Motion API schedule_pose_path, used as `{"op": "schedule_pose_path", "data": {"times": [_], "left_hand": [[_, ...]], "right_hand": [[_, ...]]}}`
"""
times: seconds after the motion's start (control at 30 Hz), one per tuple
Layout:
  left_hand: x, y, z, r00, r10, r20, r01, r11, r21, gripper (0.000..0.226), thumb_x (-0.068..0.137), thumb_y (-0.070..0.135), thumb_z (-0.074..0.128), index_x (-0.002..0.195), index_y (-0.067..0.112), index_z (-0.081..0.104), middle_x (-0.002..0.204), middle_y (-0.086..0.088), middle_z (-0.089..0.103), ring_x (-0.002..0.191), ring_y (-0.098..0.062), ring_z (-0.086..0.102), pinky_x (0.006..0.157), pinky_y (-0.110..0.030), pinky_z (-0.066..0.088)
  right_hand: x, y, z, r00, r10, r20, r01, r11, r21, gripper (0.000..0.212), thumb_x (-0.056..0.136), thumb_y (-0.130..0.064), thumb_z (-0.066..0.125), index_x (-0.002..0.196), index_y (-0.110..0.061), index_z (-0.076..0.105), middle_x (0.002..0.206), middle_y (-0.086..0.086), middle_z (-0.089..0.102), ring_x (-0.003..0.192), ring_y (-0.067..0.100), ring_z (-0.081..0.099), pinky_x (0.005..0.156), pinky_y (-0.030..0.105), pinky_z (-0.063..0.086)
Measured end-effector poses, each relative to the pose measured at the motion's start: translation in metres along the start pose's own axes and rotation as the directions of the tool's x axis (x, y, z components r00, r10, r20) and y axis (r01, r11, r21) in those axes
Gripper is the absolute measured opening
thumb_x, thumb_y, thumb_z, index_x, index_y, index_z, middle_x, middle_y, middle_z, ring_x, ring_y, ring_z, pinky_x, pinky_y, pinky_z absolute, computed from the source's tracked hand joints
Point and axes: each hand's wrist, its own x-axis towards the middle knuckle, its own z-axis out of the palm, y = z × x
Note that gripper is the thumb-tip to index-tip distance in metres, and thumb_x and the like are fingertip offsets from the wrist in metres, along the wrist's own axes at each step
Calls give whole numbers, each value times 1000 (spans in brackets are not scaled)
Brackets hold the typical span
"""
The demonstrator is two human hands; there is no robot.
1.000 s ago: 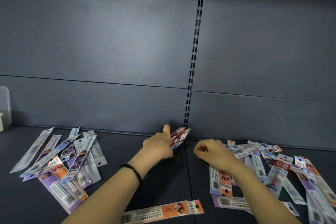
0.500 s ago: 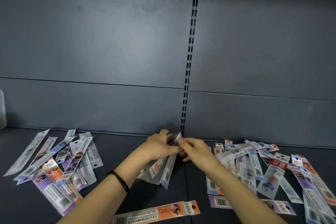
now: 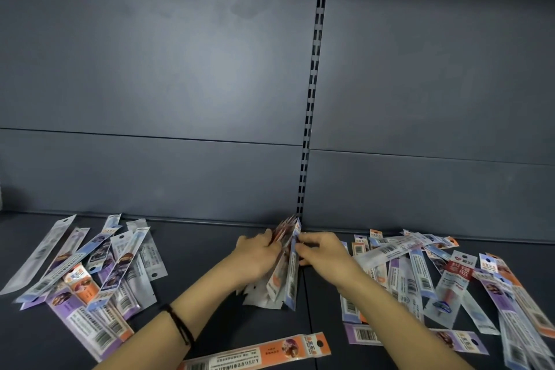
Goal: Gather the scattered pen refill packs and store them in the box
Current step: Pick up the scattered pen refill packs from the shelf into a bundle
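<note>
Both hands meet at the mid-back of the dark grey metal shelf (image 3: pixel 198 249), by the slotted upright (image 3: pixel 312 99): left hand (image 3: pixel 258 258) is clasped round a fanned bundle of long thin plastic pen refill packs (image 3: pixel 285 276), which stands near upright w/ its lower ends on the shelf; right hand (image 3: pixel 322 255) has fingers curled onto the bundle's right edge, prob. pinching the outer pack. Step looks like squaring up the bundle. To do it well: tap the lower ends on the shelf so they line up, keep the left grip firm mid-length, b/c slick sleeves likely slide & fan out. Lots left: a loose heap of purple, orange & clear packs (image 3: pixel 90 273) at left, a bigger mixed heap (image 3: pixel 435 273) at right, one long orange-and-white pack (image 3: pixel 264 351) at the front edge. The box isn't in view, so keep each bundle small enough to carry one-handed
</note>
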Motion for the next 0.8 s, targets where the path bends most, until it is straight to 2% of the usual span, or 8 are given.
{"op": "schedule_pose_path", "data": {"times": [0.07,0.13,0.23,0.33,0.43,0.57,0.67,0.8], "left_hand": [[-2,-2,0,999,16,46,-10,991,-134,51,102,37,27,151,27,23,158,1,25,146,-27,15,119,-41,13],[-4,-6,-4,998,52,20,-47,977,-208,50,102,36,31,151,31,22,159,2,22,147,-24,13,120,-42,11],[-8,-8,-3,995,95,-9,-95,995,-19,47,104,25,29,150,27,24,156,-1,29,144,-24,20,116,-31,12],[-11,-7,0,994,96,-43,-89,987,132,49,104,28,26,152,29,18,157,-3,27,138,-26,23,112,-33,20],[-19,-2,-1,992,108,-66,-87,961,262,52,103,34,24,154,30,11,159,-5,24,142,-27,25,111,-38,25],[-32,2,-13,944,235,-233,-89,858,506,43,101,37,29,142,30,38,120,-4,63,110,-26,57,87,-33,42],[-37,-14,-23,873,403,-275,-114,716,688,35,96,39,33,112,24,60,104,0,68,101,-24,60,83,-32,42],[-54,-44,-44,815,544,-199,-154,535,831,36,83,39,36,81,24,68,75,4,69,75,-21,65,66,-34,49]], "right_hand": [[2,2,-4,999,11,-40,-12,1000,-23,27,93,-12,59,118,-7,66,106,-1,70,96,14,66,94,31,53],[4,3,-7,997,5,-73,-10,997,-76,29,90,-17,63,119,-10,67,115,1,69,102,15,65,97,33,50],[3,2,-8,997,-1,-73,-9,991,-133,32,87,-21,68,117,-11,68,109,-2,69,99,11,64,88,23,50],[1,3,-6,997,-34,-62,22,981,-191,28,85,-21,71,112,-13,71,95,-5,68,87,4,61,64,4,42],[0,2,-5,990,-104,-100,74,960,-271,27,86,-20,69,111,-12,71,89,-7,65,80,4,57,57,5,40],[-1,-2,-6,960,-250,-126,168,875,-453,27,89,-26,65,114,-17,68,116,-2,59,88,5,53,76,18,38],[-4,-7,-5,943,-327,-55,247,803,-543,21,90,-28,62,107,-19,70,115,-2,59,97,9,55,80,21,41],[-13,-27,9,910,-411,57,359,711,-605,22,90,-30,60,109,-23,69,111,-5,60,104,11,56,88,31,49]]}}
